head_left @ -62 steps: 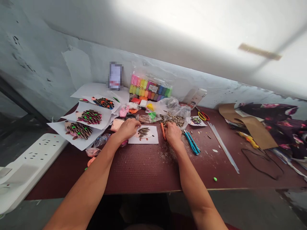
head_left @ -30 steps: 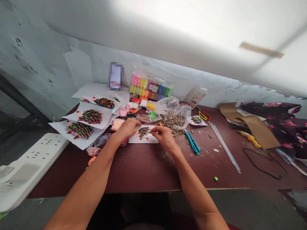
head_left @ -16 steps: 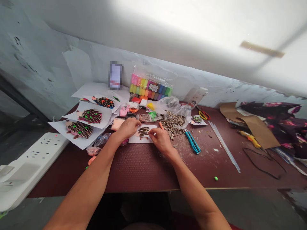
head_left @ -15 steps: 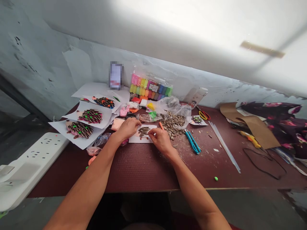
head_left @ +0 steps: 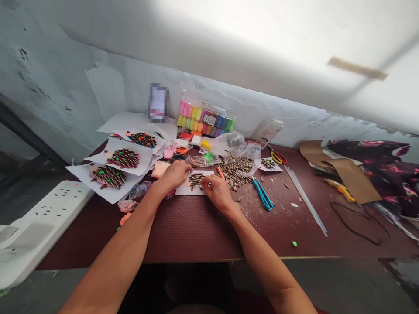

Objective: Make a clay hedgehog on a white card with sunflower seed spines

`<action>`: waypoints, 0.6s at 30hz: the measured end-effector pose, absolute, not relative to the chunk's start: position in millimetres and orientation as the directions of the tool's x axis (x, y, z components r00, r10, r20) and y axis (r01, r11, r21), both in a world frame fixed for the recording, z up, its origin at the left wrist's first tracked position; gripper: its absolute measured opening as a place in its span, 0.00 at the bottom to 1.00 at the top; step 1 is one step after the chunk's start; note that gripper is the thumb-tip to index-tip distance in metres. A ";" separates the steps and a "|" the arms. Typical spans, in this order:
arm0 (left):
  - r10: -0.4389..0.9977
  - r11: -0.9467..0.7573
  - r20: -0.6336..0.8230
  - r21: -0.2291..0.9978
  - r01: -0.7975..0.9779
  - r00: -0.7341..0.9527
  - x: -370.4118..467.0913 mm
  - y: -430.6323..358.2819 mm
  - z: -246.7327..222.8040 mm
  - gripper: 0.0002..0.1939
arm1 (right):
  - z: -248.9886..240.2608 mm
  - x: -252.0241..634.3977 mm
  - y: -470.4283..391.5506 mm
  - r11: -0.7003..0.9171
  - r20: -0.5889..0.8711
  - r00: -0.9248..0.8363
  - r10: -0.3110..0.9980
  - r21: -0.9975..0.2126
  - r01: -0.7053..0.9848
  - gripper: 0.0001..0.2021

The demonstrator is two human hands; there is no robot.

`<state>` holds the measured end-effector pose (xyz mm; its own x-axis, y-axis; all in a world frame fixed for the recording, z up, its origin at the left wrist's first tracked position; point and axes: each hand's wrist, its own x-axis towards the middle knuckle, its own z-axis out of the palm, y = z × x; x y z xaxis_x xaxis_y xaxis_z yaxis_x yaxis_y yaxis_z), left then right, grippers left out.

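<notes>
A small white card [head_left: 185,190] lies on the dark red table, bearing a pale clay shape stuck with rows of striped seeds [head_left: 196,179]. My left hand [head_left: 176,174] rests at the card's left side, fingers bent together near its top edge; whatever they might hold is too small to make out. At the right side of the seed rows is my right hand [head_left: 214,187], thumb and forefinger pinched over the card, their contents too small to see. A heap of loose seeds [head_left: 237,170] lies to the right, beside an orange stick [head_left: 220,172].
Finished seed-and-clay pictures [head_left: 122,158] are stacked at left, near a white power strip [head_left: 49,218]. Coloured clay packs [head_left: 206,120] lean on the wall. A teal cutter [head_left: 262,194], scissors [head_left: 278,157], clear sticks [head_left: 307,203] and a yellow glue gun [head_left: 342,189] lie right.
My right hand has shifted very slightly to the left over the card. My left hand stays in place.
</notes>
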<state>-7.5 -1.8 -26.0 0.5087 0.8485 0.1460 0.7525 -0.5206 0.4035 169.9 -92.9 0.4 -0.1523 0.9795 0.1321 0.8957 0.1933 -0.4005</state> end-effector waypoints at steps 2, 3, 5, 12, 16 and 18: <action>0.849 -0.519 0.149 0.410 0.750 0.506 -7.4 -2.0 -26.1 0.16 | 1.2 168.8 -93.2 0.193 0.132 -0.154 0.979 -0.383 0.903 0.09; 0.849 -0.520 0.153 0.409 0.750 0.506 -7.3 -2.1 -26.3 0.16 | 1.6 168.4 -93.4 0.192 0.131 -0.154 0.979 -0.374 0.907 0.09; 0.847 -0.526 0.163 0.398 0.751 0.506 -7.1 -2.1 -26.8 0.17 | 1.9 167.5 -93.6 0.190 0.123 -0.156 0.980 -0.353 0.916 0.10; 0.844 -0.532 0.160 0.367 0.763 0.512 -6.5 -1.8 -27.5 0.17 | 0.4 164.9 -92.5 0.172 0.093 -0.151 0.984 -0.300 0.938 0.10; 0.842 -0.535 0.167 0.377 0.756 0.512 -6.8 -2.1 -27.5 0.17 | -0.2 164.4 -92.0 0.172 0.090 -0.151 0.984 -0.317 0.933 0.10; 0.842 -0.536 0.175 0.385 0.751 0.510 -7.0 -2.0 -27.9 0.17 | -0.5 164.5 -91.9 0.173 0.095 -0.150 0.984 -0.323 0.931 0.11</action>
<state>-7.0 -2.0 -27.9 0.5102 0.8419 0.1754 0.7514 -0.5356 0.3854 164.5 -91.9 -0.5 -0.1498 0.9842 0.0946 0.9306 0.1727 -0.3226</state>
